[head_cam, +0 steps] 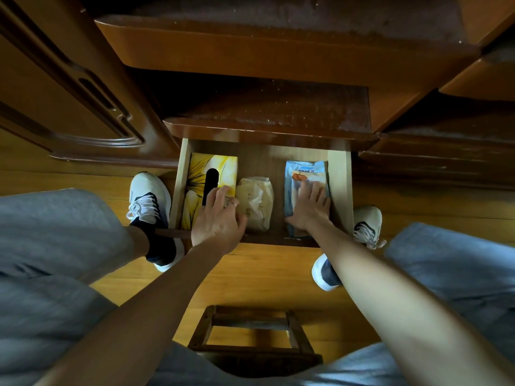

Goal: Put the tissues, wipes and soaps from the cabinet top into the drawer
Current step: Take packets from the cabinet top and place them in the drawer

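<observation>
With my left hand [216, 218] loosely curled over the yellow flowered tissue box [207, 188] at nine o'clock in the pale wooden drawer [341, 188], I'd keep my right hand's [309, 208] flat fingers [302, 189] pressing the blue wipes pack [305, 171] at three o'clock level, clear of the beige wrapped soap packet [256, 201] between.

We see a yellow tissue box [213, 188] printed with dark-lined petals, beside a tan soap pack [257, 203]. The wipes pack [306, 179] is pale blue with orange, the drawer [179, 185] light wood.
</observation>
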### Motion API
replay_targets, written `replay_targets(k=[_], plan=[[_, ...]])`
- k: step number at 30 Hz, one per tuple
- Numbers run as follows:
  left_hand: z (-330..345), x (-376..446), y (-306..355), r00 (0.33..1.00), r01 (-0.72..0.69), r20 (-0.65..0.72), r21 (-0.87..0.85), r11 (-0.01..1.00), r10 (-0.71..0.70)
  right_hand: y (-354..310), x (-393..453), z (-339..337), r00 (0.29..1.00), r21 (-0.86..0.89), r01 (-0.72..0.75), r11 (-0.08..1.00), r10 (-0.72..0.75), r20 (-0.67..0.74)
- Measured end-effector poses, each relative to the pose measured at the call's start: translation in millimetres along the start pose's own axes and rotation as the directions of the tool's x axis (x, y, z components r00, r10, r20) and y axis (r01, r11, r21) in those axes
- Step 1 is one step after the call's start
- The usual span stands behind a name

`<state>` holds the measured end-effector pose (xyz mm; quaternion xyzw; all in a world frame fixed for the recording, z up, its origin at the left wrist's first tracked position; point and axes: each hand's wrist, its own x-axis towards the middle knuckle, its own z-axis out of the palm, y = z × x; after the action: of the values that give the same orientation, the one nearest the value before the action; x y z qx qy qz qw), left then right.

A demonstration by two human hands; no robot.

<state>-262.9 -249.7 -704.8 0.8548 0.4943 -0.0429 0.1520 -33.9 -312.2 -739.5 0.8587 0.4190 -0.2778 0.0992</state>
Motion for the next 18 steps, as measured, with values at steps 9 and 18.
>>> replay_targets(k=[9,18], plan=[[-17,4,0,0.989,-0.058,0.142,0.146,0.988,0.038,-1,-27,-67,0.958,0.166,0.28,0.945,-0.287,0.017],[-173,-6,44,0.926,-0.327,-0.187,0.034,0.944,0.327,13,-115,-175,0.915,0.333,0.402,0.853,-0.383,-0.126]])
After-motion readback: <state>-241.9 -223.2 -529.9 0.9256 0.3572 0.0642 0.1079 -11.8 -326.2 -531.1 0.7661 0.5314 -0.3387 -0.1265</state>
